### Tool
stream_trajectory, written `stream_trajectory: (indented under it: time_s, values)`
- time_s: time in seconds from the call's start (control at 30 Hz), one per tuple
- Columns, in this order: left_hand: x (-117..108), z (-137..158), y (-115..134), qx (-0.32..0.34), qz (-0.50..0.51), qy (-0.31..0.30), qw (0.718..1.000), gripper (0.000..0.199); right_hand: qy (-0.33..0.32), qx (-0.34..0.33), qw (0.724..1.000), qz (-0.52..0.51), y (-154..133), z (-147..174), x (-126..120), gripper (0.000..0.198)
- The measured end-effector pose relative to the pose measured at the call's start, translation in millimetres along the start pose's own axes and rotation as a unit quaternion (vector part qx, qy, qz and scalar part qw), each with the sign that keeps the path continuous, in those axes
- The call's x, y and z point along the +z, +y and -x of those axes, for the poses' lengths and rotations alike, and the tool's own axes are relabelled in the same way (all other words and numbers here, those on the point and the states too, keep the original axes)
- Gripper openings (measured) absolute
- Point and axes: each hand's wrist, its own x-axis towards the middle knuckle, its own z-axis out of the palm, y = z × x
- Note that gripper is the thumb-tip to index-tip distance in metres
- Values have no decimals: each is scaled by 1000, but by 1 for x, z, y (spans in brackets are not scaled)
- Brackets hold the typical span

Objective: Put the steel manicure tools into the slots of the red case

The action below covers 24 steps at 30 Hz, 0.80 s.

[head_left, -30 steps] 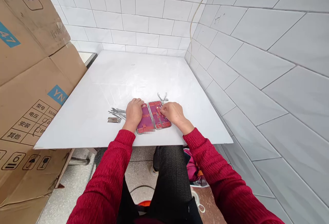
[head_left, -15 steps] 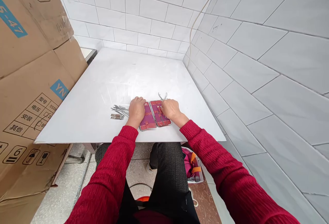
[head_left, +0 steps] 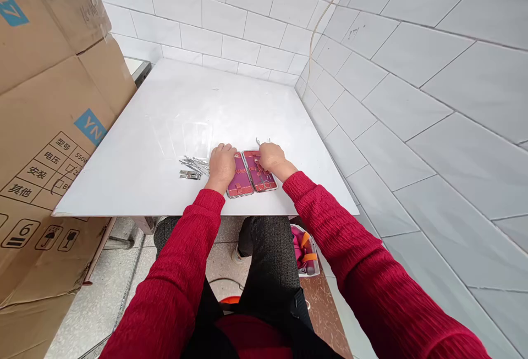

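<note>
An open manicure case (head_left: 240,189) with purple and red lining lies on the white table, its two halves spread flat. My left hand (head_left: 223,164) is closed on the left edge of the case, fingers curled over. Over the right half, my right hand (head_left: 273,159) has its fingers pinched together. Two curved silver ends of what look like cuticle nippers (head_left: 263,141) stick out beyond those fingers; the rest is hidden. Scissor loops (head_left: 267,185) and other small tools show in the right half. Left of my left hand lie several loose metal tools (head_left: 194,163) and nail clippers (head_left: 190,175).
A clear plastic tray-like piece (head_left: 181,134) sits on the white table (head_left: 231,98) behind the tools. Tall cardboard boxes (head_left: 53,100) stand at the left, and a tiled wall (head_left: 416,106) borders the right. Below the table is a container (head_left: 305,254) of pink and orange things.
My view has tipped slightly, so the table sits higher. Less of the nippers' silver ends shows past my right hand, and scissor loops now show in the case. My left hand stays at the case.
</note>
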Motion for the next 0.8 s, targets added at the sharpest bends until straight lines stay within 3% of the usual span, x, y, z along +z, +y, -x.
stream_trajectory:
  time_s: [0.17, 0.33, 0.6, 0.8]
  values:
    - [-1, 0, 0, -2, 0, -4, 1000, 28, -55, 16, 998, 11, -12, -9, -9, 26]
    - [-2, 0, 0, -6, 3, -9, 1000, 28, -116, 70, 989, -67, -18, -15, -12, 18]
    - [-4, 1, 0, -3, 8, -13, 1000, 31, -2, 29, 999, -45, 1, -12, 9, 21]
    - [-7, 6, 2, 1, -6, -8, 1000, 28, 52, 14, 997, -50, -4, -36, -1, 29]
